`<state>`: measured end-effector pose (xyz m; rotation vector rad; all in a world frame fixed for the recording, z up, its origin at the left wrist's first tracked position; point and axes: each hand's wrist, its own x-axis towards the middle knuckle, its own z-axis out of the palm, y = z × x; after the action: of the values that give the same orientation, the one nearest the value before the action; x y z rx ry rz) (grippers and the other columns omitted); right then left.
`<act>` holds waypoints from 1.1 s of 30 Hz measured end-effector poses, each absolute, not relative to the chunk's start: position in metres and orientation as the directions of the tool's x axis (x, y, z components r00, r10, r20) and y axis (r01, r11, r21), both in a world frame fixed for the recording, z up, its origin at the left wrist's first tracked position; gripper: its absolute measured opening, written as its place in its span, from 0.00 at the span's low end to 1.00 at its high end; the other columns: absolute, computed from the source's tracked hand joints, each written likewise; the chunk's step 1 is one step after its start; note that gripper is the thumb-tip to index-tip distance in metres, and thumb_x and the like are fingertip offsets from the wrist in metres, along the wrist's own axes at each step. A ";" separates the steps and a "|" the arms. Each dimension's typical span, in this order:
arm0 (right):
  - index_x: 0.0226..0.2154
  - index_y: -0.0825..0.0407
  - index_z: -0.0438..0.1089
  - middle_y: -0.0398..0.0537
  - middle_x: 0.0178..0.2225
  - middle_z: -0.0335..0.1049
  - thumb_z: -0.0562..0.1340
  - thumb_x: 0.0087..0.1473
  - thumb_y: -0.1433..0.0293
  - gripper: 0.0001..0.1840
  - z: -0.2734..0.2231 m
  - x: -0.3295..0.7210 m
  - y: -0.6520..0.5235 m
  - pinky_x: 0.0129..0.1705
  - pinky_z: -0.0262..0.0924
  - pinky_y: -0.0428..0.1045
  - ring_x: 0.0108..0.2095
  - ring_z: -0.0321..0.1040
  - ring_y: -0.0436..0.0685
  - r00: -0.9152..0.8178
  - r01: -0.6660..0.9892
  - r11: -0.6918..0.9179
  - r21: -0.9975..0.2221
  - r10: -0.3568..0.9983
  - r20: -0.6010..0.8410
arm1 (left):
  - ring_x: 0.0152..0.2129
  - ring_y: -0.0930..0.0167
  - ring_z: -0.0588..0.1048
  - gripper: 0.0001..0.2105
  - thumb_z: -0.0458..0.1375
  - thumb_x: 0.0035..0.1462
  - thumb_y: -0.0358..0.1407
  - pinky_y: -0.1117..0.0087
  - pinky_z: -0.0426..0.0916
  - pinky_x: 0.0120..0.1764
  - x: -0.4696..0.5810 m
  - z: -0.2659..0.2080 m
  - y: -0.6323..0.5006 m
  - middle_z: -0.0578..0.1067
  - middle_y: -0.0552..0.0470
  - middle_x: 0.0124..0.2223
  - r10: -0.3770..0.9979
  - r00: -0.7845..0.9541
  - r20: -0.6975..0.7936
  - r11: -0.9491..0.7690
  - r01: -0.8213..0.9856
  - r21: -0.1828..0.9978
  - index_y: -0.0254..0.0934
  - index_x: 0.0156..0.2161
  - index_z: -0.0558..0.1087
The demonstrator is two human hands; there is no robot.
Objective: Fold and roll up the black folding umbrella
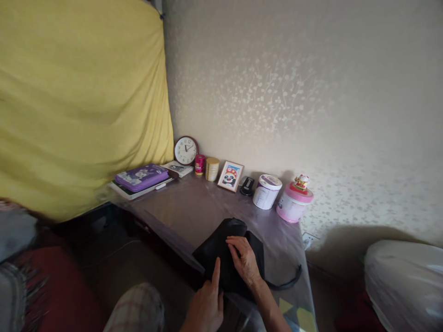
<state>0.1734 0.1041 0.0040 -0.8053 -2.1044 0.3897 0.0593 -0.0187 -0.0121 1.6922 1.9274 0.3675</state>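
Note:
A black cloth piece [221, 233], perhaps a soft bag, lies loosely folded near the front of the table. From its right side a thin black strap [287, 283] curls out over the table top. My right hand [245, 262] rests on top of the cloth, its fingers stretched to the left and slightly bent. Lower down, my left hand [206, 302] is at the cloth's near edge, with the index finger extended onto the fabric. The left hand's other fingers are mostly hidden.
Along the wall stand a clock [186, 151], a pink can [200, 164], a beige jar [212, 169], a framed panda picture [230, 175], a black object [247, 186], a white tub [266, 192] and a pink tub [294, 205]. A purple case [141, 177] lies at the left.

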 end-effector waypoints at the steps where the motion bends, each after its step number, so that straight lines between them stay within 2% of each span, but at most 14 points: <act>1: 0.39 0.49 0.72 0.51 0.42 0.72 0.54 0.58 0.70 0.12 0.001 0.176 0.109 0.50 0.59 0.55 0.46 0.66 0.56 -0.471 0.424 0.766 -0.484 0.643 0.605 | 0.39 0.68 0.73 0.33 0.44 0.59 0.31 0.72 0.61 0.42 0.059 -0.012 -0.019 0.73 0.45 0.43 0.975 -0.059 -0.216 0.170 0.823 0.543 0.36 0.64 0.30; 4: 0.42 0.51 0.71 0.52 0.46 0.71 0.53 0.58 0.70 0.13 -0.007 0.177 0.130 0.55 0.54 0.59 0.51 0.62 0.58 -0.504 0.499 0.767 -0.404 0.636 0.585 | 0.40 0.68 0.72 0.33 0.44 0.59 0.31 0.72 0.61 0.42 0.059 -0.013 -0.019 0.73 0.45 0.45 0.975 -0.058 -0.216 0.171 0.815 0.554 0.36 0.64 0.29; 8: 0.44 0.53 0.70 0.53 0.49 0.68 0.50 0.59 0.70 0.16 -0.005 0.173 0.162 0.57 0.50 0.60 0.55 0.59 0.59 -0.481 0.626 0.684 -0.376 0.717 0.504 | 0.40 0.66 0.72 0.34 0.44 0.58 0.31 0.70 0.62 0.42 0.060 -0.013 -0.019 0.73 0.45 0.45 0.976 -0.058 -0.211 0.170 0.808 0.564 0.37 0.64 0.29; 12: 0.47 0.54 0.68 0.55 0.53 0.65 0.50 0.58 0.73 0.17 0.001 0.170 0.176 0.56 0.49 0.60 0.56 0.57 0.60 -0.345 0.776 0.522 -0.355 0.822 0.454 | 0.40 0.66 0.72 0.34 0.45 0.57 0.31 0.69 0.62 0.43 0.059 -0.009 -0.018 0.73 0.45 0.44 0.971 -0.065 -0.229 0.188 0.799 0.571 0.37 0.64 0.29; 14: 0.49 0.55 0.66 0.56 0.55 0.63 0.50 0.57 0.74 0.18 0.002 0.168 0.172 0.57 0.48 0.61 0.57 0.55 0.60 -0.306 0.807 0.486 -0.335 0.830 0.467 | 0.40 0.67 0.72 0.35 0.45 0.57 0.30 0.70 0.62 0.43 0.059 -0.007 -0.018 0.73 0.45 0.44 0.970 -0.059 -0.236 0.189 0.793 0.579 0.36 0.64 0.29; 18: 0.47 0.55 0.68 0.55 0.53 0.65 0.52 0.58 0.73 0.17 0.001 0.158 0.141 0.58 0.46 0.60 0.57 0.55 0.60 -0.433 0.745 0.587 -0.318 0.788 0.438 | 0.41 0.67 0.72 0.36 0.46 0.56 0.29 0.71 0.62 0.44 0.058 -0.007 -0.018 0.73 0.44 0.46 0.968 -0.041 -0.249 0.182 0.797 0.576 0.35 0.64 0.30; 21: 0.45 0.52 0.70 0.52 0.50 0.69 0.52 0.58 0.72 0.15 0.007 0.149 0.109 0.59 0.44 0.60 0.56 0.58 0.58 -0.591 0.626 0.703 -0.337 0.710 0.384 | 0.42 0.67 0.72 0.34 0.46 0.56 0.29 0.72 0.61 0.45 0.059 -0.009 -0.018 0.72 0.44 0.46 0.968 -0.049 -0.245 0.184 0.801 0.570 0.33 0.64 0.32; 24: 0.43 0.47 0.71 0.47 0.44 0.73 0.51 0.60 0.70 0.15 0.019 0.146 0.083 0.59 0.45 0.57 0.52 0.63 0.55 -0.756 0.427 0.798 -0.425 0.573 0.316 | 0.42 0.66 0.72 0.31 0.44 0.57 0.30 0.71 0.62 0.44 0.059 -0.011 -0.017 0.71 0.41 0.48 0.955 -0.041 -0.293 0.201 0.817 0.541 0.30 0.64 0.39; 26: 0.41 0.46 0.72 0.45 0.40 0.75 0.50 0.61 0.67 0.16 0.028 0.151 0.075 0.56 0.53 0.53 0.46 0.68 0.53 -0.780 0.344 0.769 -0.539 0.554 0.291 | 0.42 0.64 0.72 0.30 0.44 0.57 0.30 0.69 0.63 0.43 0.058 -0.011 -0.016 0.71 0.40 0.48 0.950 -0.034 -0.311 0.201 0.827 0.525 0.29 0.64 0.41; 29: 0.39 0.48 0.72 0.47 0.40 0.74 0.50 0.60 0.63 0.17 0.032 0.170 0.081 0.48 0.61 0.48 0.43 0.70 0.54 -0.613 0.380 0.633 -0.674 0.718 0.329 | 0.40 0.65 0.72 0.32 0.44 0.58 0.31 0.68 0.63 0.42 0.058 -0.010 -0.016 0.72 0.42 0.45 0.961 -0.042 -0.275 0.191 0.818 0.542 0.32 0.64 0.34; 33: 0.40 0.50 0.71 0.51 0.42 0.73 0.52 0.55 0.59 0.18 0.011 0.216 0.107 0.46 0.63 0.52 0.43 0.70 0.59 -0.221 0.556 0.430 -0.712 0.901 0.372 | 0.39 0.66 0.73 0.36 0.46 0.56 0.29 0.70 0.63 0.43 0.058 -0.008 -0.017 0.73 0.44 0.44 0.962 -0.043 -0.269 0.191 0.811 0.553 0.36 0.64 0.29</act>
<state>0.2165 0.1067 0.0107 -1.2345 -1.9032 0.5609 0.0579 -0.0170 -0.0084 1.6548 1.8884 0.3343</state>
